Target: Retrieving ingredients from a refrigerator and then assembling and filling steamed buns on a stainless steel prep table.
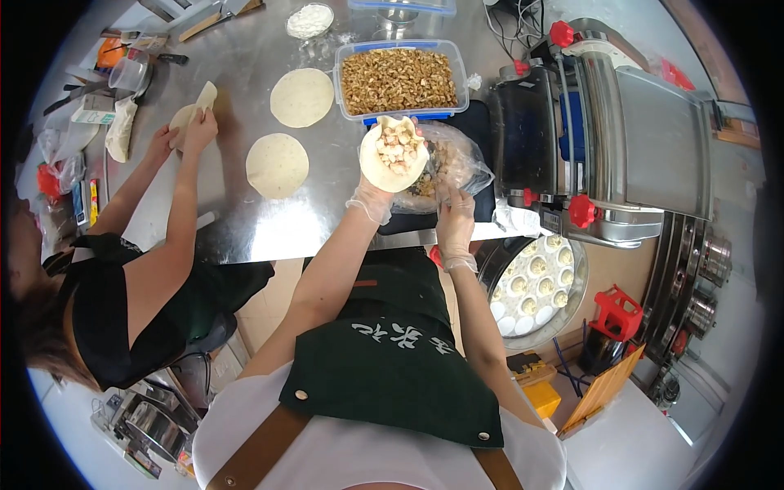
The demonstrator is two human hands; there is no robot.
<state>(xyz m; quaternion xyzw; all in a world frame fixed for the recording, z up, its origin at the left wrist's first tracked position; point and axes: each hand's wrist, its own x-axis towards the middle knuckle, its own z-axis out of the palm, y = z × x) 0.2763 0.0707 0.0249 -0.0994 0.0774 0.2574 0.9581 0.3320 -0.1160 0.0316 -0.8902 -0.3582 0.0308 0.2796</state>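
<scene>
My left hand (372,201), in a clear plastic glove, holds up a round dough wrapper (371,170) from below. Diced pale-pink and whitish filling (398,149) lies across the wrapper, whose far edge curls up. My gloved right hand (456,216) is closed, fingers curled down at the near side of a clear plastic bag (465,151) of brownish filling. What those fingers grip, if anything, is hidden. Beyond the raised wrapper stands a clear tub (464,82) of chopped brown nut-like pieces. Two flat dough rounds, one farther (301,97) and one nearer (278,166), lie to the left.
At left a co-worker's hands (200,131) handle another dough round (184,122). A bowl of white powder (310,21) sits at the back. Rollered machinery with red knobs (581,211) stands right. Below it, a round tray (532,333) holds several filled white cups.
</scene>
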